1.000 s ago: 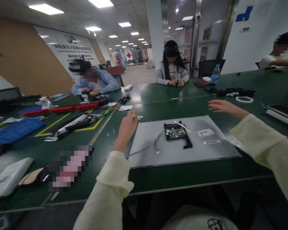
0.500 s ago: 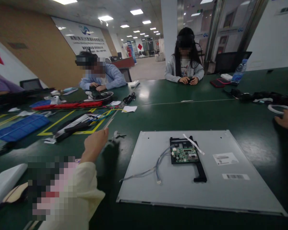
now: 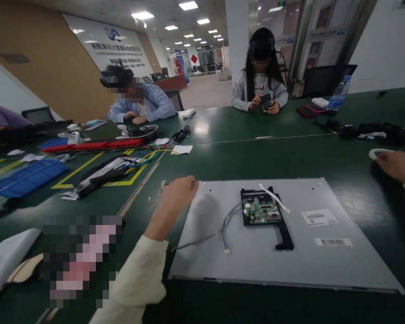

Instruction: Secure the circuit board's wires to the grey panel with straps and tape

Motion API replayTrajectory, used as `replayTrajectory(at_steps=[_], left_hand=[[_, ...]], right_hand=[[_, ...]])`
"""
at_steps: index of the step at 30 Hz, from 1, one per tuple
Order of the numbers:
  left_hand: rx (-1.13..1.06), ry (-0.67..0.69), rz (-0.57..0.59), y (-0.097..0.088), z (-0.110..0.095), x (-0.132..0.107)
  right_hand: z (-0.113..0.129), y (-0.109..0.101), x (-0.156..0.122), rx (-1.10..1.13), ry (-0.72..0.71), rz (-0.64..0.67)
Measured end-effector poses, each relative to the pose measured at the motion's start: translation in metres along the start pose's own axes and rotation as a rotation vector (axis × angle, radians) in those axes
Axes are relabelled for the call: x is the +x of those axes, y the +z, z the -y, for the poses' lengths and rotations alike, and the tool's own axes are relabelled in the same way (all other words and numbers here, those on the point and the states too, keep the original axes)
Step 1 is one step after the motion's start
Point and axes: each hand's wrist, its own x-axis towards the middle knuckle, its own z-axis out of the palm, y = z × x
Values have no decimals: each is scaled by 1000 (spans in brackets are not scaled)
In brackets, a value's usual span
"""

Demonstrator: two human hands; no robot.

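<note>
A flat grey metal panel [image 3: 310, 252] lies on the green table [image 3: 243, 157] in front of me. A small green circuit board [image 3: 263, 211] in a black bracket sits on the panel, with grey wires [image 3: 222, 229] trailing to the left. My left hand [image 3: 178, 193] is closed at the panel's far left corner, and what its fingers pinch is too small to make out. My right hand [image 3: 396, 164] rests closed at the far right, on a white tape ring [image 3: 374, 153].
Two other people sit across the table, one holding a phone. Red and blue trays, cables and yellow floor-style tape markings crowd the left side. A water bottle [image 3: 339, 96], black straps [image 3: 374, 130] and a white device [image 3: 6, 258] also lie on the table.
My left hand has moved right to the panel's far left corner. My right hand has shifted onto the white tape ring. The view has tilted slightly.
</note>
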Motion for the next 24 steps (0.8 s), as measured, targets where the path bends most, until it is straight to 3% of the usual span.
replayTrajectory(at_steps=[3, 5, 8, 12, 16, 20, 22, 24], left_hand=[[-144, 186, 39, 10, -39, -15], [-203, 291, 15, 18, -57, -25], [-267, 369, -51, 21, -78, -39], [-502, 437, -165, 8, -113, -56], [-964, 441, -220, -7, -151, -76], [-1365, 485, 120, -4, -164, -88], [-1486, 526, 270, 2, -157, -90], [-1578, 544, 333, 8, -147, -89]], right_hand=[[33, -15, -24, 91, -80, 13], [60, -33, -45, 185, -122, -66], [102, -67, -82, 385, -141, -54], [160, -108, -145, 684, -200, -130], [216, -136, -214, 989, -479, -78], [261, -153, -268, 1150, -804, 15], [275, -155, -282, 1154, -897, 15], [284, -151, -289, 1151, -940, 3]])
